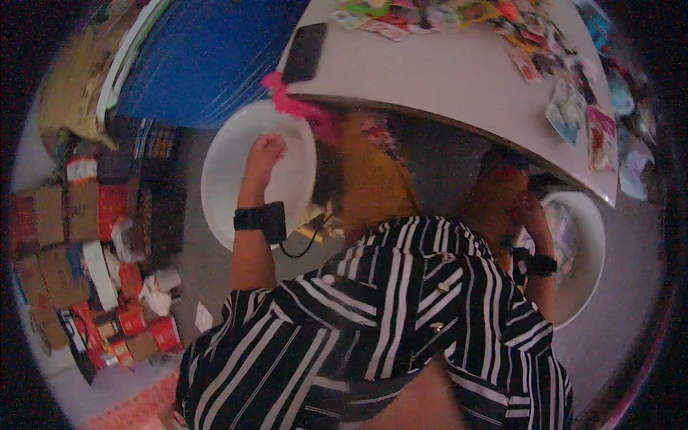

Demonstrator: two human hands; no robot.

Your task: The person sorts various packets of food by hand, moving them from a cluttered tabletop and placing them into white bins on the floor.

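My left hand (pixel 269 149) is over a round white tub (pixel 217 177) on the floor. Its fingers are curled in, and nothing shows in them. A black band with a box-like unit (pixel 274 220) is strapped around that wrist. In the shade by the table's edge, my right hand (pixel 520 189) is dark and blurred, so I cannot make out its fingers or anything in them. A second white tub (pixel 591 258) with packet-like things in it stands beside my right forearm, which also wears a black wrist strap (pixel 539 264).
A white table (pixel 408 70) curves ahead, with many colourful packets (pixel 524 27) along its far and right sides and a dark flat object (pixel 305 52) at its left corner. Pink plastic (pixel 293 102) hangs there. Cardboard boxes (pixel 51 215) are stacked at left, near a blue surface (pixel 199 59).
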